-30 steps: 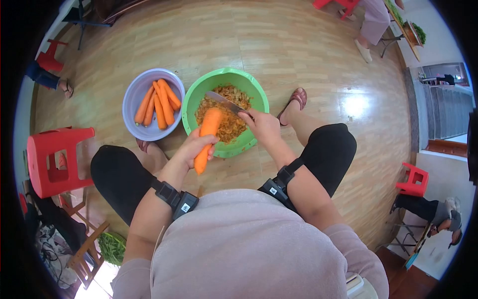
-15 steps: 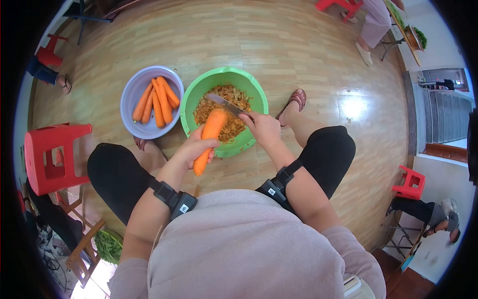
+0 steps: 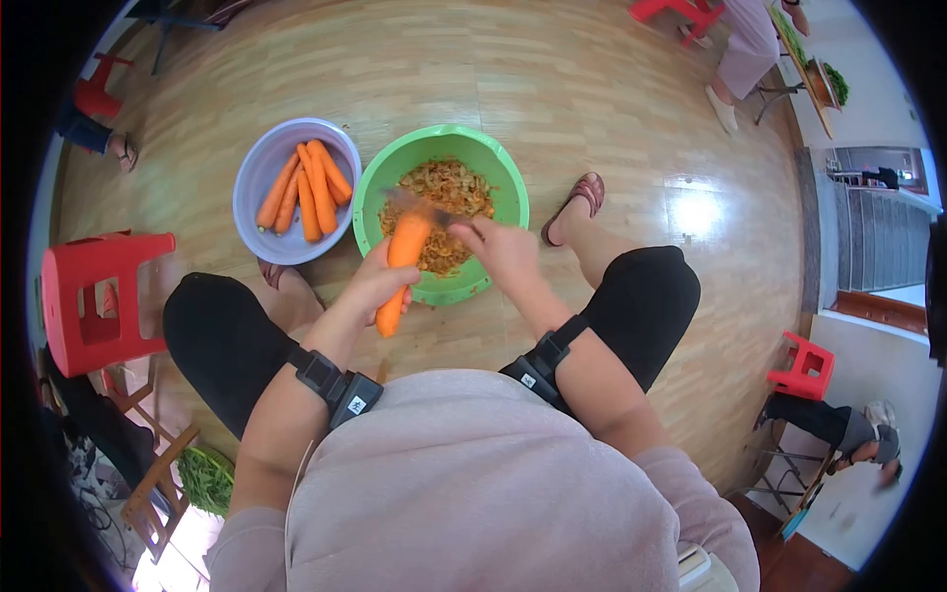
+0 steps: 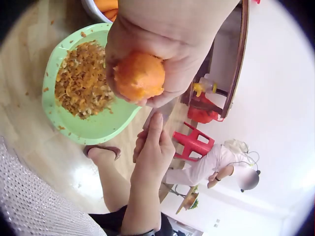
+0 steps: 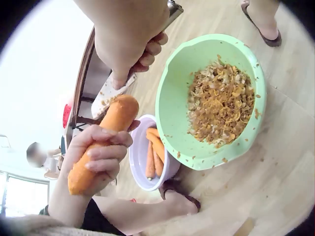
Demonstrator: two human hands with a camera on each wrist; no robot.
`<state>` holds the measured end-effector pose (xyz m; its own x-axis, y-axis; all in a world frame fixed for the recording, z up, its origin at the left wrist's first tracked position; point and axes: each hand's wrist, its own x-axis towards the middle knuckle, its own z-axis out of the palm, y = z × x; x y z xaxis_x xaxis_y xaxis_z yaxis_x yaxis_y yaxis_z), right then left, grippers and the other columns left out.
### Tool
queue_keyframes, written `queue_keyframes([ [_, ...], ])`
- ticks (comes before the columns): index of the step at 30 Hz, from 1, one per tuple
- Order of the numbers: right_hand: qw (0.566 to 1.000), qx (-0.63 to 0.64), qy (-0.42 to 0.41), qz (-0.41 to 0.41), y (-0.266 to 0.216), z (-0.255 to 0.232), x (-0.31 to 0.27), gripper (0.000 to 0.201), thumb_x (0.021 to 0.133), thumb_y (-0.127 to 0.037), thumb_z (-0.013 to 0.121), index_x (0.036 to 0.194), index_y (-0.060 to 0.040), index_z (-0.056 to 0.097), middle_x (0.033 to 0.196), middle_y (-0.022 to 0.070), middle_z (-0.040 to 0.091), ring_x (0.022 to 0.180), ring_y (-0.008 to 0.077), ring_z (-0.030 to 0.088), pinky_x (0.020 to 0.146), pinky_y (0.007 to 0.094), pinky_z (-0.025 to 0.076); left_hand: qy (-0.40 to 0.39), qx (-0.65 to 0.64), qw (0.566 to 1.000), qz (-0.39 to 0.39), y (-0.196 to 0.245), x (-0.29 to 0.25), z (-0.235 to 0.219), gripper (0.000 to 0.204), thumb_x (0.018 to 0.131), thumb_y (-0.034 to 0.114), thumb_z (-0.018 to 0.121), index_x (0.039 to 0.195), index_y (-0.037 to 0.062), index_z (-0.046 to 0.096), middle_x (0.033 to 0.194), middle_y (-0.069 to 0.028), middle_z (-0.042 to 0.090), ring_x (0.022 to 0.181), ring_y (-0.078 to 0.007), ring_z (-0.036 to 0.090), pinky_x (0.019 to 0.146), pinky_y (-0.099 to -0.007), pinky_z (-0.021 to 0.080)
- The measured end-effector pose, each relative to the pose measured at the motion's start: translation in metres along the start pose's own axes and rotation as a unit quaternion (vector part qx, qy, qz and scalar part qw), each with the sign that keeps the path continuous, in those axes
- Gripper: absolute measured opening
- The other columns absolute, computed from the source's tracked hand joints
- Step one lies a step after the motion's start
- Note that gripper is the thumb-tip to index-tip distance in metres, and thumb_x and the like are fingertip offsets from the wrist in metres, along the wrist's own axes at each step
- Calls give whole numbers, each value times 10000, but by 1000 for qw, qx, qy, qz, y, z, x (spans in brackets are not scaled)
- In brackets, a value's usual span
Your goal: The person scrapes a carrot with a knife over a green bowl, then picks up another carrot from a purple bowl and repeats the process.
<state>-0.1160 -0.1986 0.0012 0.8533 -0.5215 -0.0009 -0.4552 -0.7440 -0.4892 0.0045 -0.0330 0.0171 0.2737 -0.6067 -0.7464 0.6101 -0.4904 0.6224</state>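
A thick peeled carrot [image 3: 407, 242] is gripped in my left hand [image 3: 367, 283], its broad end pointing over the green basin [image 3: 508, 187]. My right hand [image 3: 501, 255] holds a knife [image 3: 439, 211] by its handle. The blurred blade crosses the carrot's broad end in the head view; in the right wrist view, orange bits cling to the wide blade [image 5: 106, 98]. Shavings and peelings [image 5: 221, 103], orange and pale brown, heap in the basin below both hands. To the left stands a pale purple basin [image 3: 247, 197] with several whole carrots [image 3: 314, 192] in it.
Both basins stand on the wood-look floor [image 3: 552, 89] before my feet. A red stool [image 3: 104, 301] is at the left, near a wooden chair frame [image 3: 158, 493] and leafy greens [image 3: 205, 479]. Other people [image 3: 755, 49] are around the room's edges.
My right hand has moved left with the knife, bringing the blade onto the carrot's broad end. My left hand keeps its grip, and the carrot stands a little more upright in view.
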Motion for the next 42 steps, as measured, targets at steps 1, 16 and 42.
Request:
queue_keyframes([
  [1,1000,1,3,3,8,0,2,377,844,-480,574,783,-121,670,593,127,592,570,307,599,498,395,457,-25,18,999,13,0,-2,1,566,745,18,602,1253,81,360,764,-53,512,461,-115,494,384,-267,437],
  [16,997,5,-50,-55,-20,-10,-3,440,856,-509,531,745,-101,654,606,125,610,565,307,611,495,406,473,26,91,995,31,-5,2,-2,633,740,18,598,1314,75,338,743,-46,516,446,-108,497,371,-253,425],
  [42,996,72,-19,50,-3,-14,5,435,859,-513,525,756,-111,656,629,132,614,591,325,610,523,426,477,-9,60,995,74,-2,-3,0,653,753,34,606,1338,63,316,787,-47,519,434,-99,485,370,-238,412],
])
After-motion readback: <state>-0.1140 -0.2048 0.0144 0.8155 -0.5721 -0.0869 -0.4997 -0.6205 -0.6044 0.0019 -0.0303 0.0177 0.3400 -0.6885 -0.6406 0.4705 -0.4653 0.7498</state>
